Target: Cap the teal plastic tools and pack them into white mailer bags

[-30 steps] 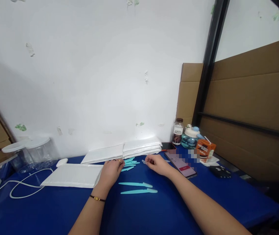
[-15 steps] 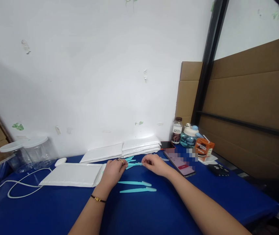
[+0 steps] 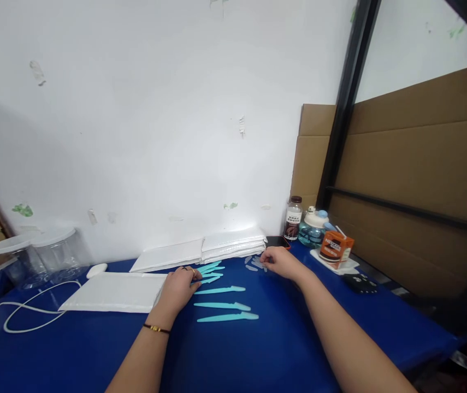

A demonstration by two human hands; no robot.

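Three turquoise razor-like sticks with pale covers lie in a row on the blue table; the nearest stick (image 3: 227, 317) is lowest. My left hand (image 3: 179, 289) is closed at the left end of a small group of turquoise sticks (image 3: 212, 267); what its fingers grip is hidden. My right hand (image 3: 284, 262) reaches to a small pile of translucent covers (image 3: 253, 263), its fingertips pinched together at the pile's right side, too small to tell what is between them. A white padded envelope (image 3: 114, 292) lies left of my left hand.
Stacked white envelopes (image 3: 233, 243) rest against the wall. A brown-capped bottle (image 3: 293, 218), a blue water bottle (image 3: 313, 229), an orange carton (image 3: 335, 250) and a black object (image 3: 359, 283) stand or lie at right. Clear tubs (image 3: 57, 254), a white cable (image 3: 32, 311) and mouse-like object (image 3: 96, 270) are left.
My right hand has moved right and back to the translucent covers, away from a stick that now lies third in the row. My left hand has shifted slightly left. The camera view has shifted a little.
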